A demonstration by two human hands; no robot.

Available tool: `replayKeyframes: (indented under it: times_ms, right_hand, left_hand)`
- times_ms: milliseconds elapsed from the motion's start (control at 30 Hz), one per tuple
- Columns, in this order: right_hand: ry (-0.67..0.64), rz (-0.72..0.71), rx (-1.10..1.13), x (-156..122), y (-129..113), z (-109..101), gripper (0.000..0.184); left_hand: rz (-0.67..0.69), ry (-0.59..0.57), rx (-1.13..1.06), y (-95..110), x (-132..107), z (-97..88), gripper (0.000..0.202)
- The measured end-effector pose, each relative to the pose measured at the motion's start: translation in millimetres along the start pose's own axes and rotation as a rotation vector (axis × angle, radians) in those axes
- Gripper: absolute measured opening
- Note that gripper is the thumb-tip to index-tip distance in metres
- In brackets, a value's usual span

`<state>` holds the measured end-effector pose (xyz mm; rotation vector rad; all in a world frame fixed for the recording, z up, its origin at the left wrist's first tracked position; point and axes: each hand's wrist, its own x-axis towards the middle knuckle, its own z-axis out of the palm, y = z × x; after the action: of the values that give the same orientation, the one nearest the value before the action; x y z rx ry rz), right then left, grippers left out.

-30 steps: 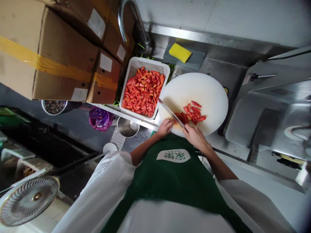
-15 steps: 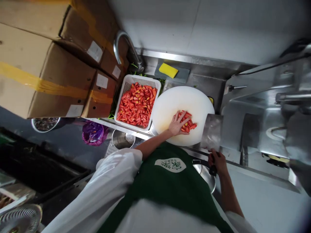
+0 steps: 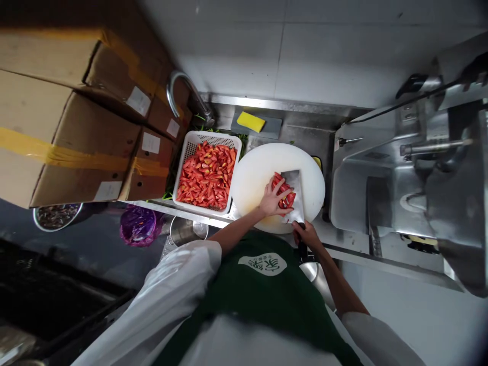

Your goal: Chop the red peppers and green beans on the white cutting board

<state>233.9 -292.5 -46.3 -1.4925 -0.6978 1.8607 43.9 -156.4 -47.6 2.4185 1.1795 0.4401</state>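
On a round white cutting board (image 3: 256,170) lies a small pile of cut red chili peppers (image 3: 286,200). My left hand (image 3: 271,199) rests against the pile from its left side, fingers spread over the pieces. The black handle of a cleaver (image 3: 295,188) is gripped in my right hand (image 3: 308,236) at the board's near edge. Its broad blade lies low over the board, touching or partly under the right side of the pile; which of these I cannot tell. Left of the board stands a white perforated basket (image 3: 237,144) full of cut red peppers (image 3: 208,175).
Cardboard boxes (image 3: 95,147) are stacked at the left, near a curved faucet (image 3: 173,84). A yellow sponge (image 3: 250,122) lies behind the board. To the right is a steel sink (image 3: 348,203). Below the counter edge are a metal pot (image 3: 183,231) and a purple bag-lined bucket (image 3: 139,223).
My right hand has brought the cleaver left from beside the board onto it, up to the peppers. My left hand has stayed on the pile. The view has shifted slightly.
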Motion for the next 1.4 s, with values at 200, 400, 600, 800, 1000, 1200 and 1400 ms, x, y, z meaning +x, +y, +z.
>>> replayKeyframes:
  times_ms: [200, 400, 600, 800, 1000, 1200, 1400]
  right_hand:
    - [-0.088, -0.035, -0.049, 19, -8, 18, 0.05]
    - [-0.122, -0.035, -0.078, 34, -24, 51, 0.056]
    - [-0.167, -0.06, -0.019, 50, -40, 130, 0.061]
    - [-0.271, -0.144, -0.09, 88, -79, 245, 0.056]
    - [0.055, -0.284, -0.563, 87, -111, 266, 0.036]
    - [0.487, -0.371, -1.121, 43, -102, 210, 0.022]
    - [0.907, -0.074, -1.231, 11, -52, 178, 0.039]
  left_hand:
    - [-0.08, 0.158, -0.033, -8, -10, -5.7, 0.07]
    - [-0.193, 0.272, -0.027, -23, -20, -16.4, 0.063]
    - [-0.332, 0.301, -0.017, -63, -42, -53.3, 0.059]
    - [-0.608, 0.492, 0.036, -148, -83, -139.6, 0.056]
    - [-0.842, 0.195, 0.241, -221, -121, -189.1, 0.066]
    - [-0.773, -0.073, 0.277, -258, -104, -190.6, 0.08]
    - [-0.703, -0.151, 0.191, -295, -34, -193.1, 0.079]
